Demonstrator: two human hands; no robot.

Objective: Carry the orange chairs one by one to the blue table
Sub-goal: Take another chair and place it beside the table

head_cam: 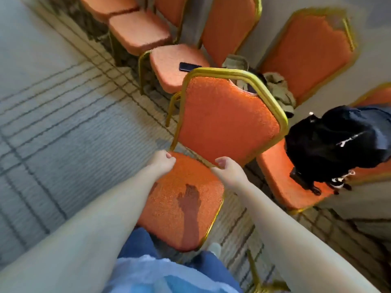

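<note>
Orange chair (pixel 224 121) dead centre, left hand (pixel 164 160) and right hand (pixel 229 169) both curled on the seat-back joint. Low grip: could tip and clip the black bag (pixel 338 140) at 3 o'clock.

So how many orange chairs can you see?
6. The held chair, gripped by the left hand and right hand; the phone chair; the next chair; the top-left chair; the green cloth chair; the black bag chair. Others may be out of frame.

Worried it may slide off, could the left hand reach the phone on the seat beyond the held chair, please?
Probably not yet: the left hand grips the held chair, whose backrest rises before the phone.
</note>
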